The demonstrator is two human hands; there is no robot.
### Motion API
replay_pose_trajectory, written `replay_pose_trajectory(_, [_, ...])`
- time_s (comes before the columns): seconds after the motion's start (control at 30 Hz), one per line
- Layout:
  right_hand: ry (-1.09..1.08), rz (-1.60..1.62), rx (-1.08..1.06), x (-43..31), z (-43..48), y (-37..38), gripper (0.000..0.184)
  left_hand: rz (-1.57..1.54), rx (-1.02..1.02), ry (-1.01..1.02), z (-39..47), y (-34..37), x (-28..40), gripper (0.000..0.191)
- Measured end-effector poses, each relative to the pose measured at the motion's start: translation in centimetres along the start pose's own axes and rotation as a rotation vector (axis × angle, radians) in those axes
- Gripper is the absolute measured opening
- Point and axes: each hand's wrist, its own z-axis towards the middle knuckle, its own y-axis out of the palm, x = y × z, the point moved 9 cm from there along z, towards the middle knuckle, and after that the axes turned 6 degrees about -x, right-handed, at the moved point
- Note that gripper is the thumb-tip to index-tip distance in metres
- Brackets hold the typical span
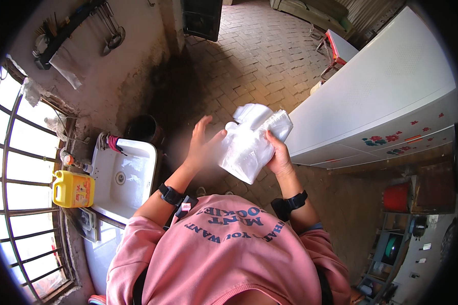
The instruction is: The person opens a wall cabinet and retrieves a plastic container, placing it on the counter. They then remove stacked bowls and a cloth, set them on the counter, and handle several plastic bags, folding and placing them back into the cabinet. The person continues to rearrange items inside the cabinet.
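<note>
A folded bundle of thin white translucent plastic bags (pixel 246 146) is in front of my chest, above the brick floor. My right hand (pixel 279 154) grips its right side, with the thumb on top and the other fingers hidden beneath. My left hand (pixel 202 146) is just left of the bundle, its fingers spread and partly blurred. Nothing shows in that hand, and whether a fingertip touches the plastic I cannot tell. Black straps with small devices are around both wrists.
On the left are a white sink (pixel 131 183), a yellow plastic jug (pixel 73 189) beside it and a barred window. A dark bucket (pixel 143 127) stands behind the sink. A long white cabinet (pixel 374 87) with flower decoration lies at the right. Ladles (pixel 115 38) hang on the wall.
</note>
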Motion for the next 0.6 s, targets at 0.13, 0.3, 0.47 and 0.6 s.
replay_pose_trajectory(0.13, [0.060, -0.066, -0.029, 0.5, -0.2, 0.5, 0.048, -0.364, -0.580, -0.421, -0.3, 6.0, -2.8, 0.067])
replay_pose_trajectory(0.3, [0.083, -0.059, -0.019, 0.7, -0.2, 0.8, 0.051, -1.006, -0.749, -0.532, -0.4, 8.0, -2.7, 0.075])
replay_pose_trajectory(0.47, [0.060, -0.093, 0.021, 0.3, -0.7, 0.3, 0.055, -1.216, -0.735, -0.514, -0.5, 7.5, -1.9, 0.072])
replay_pose_trajectory(0.6, [0.037, -0.107, 0.021, 0.1, -1.1, 0.6, 0.054, -1.136, -0.532, -0.623, -0.5, 6.8, -2.7, 0.061])
